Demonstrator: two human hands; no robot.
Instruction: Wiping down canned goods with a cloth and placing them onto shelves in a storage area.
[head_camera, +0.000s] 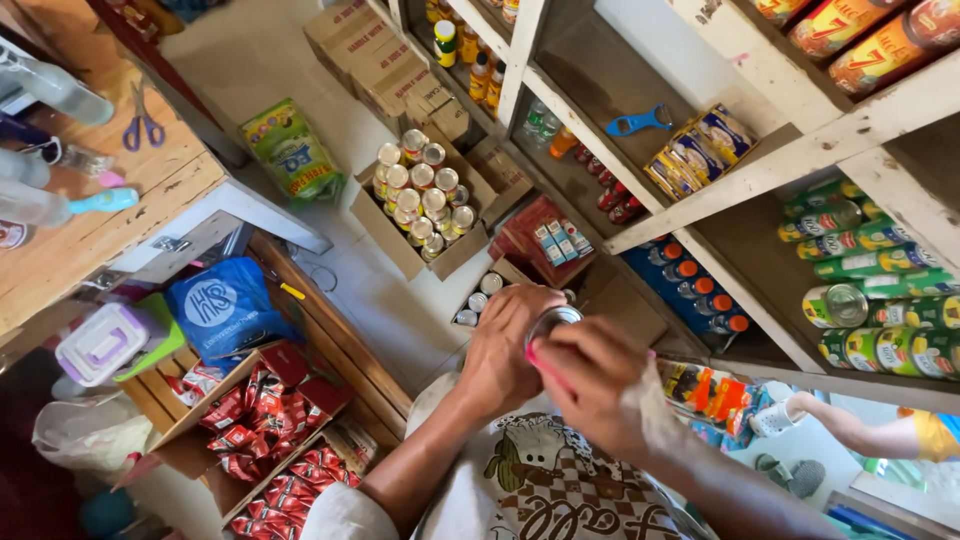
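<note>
Left hand (500, 352) and right hand (592, 378) mostly hide a can (552, 322).

Silver can top (552, 320) between hands, pink nails on right hand (590, 385). Green cans (880, 300) far right. Blue bag (225, 305) with white logo, left. Red packets (262, 415) near left. Blue opener (638, 122) on white shelf (800, 155). Purple scissors (143, 120) far left. Brown-white checked shirt (560, 490).

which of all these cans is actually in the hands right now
The silver-topped can at centre, gripped between the left hand and right hand; the others sit in boxes or on shelves.
</note>
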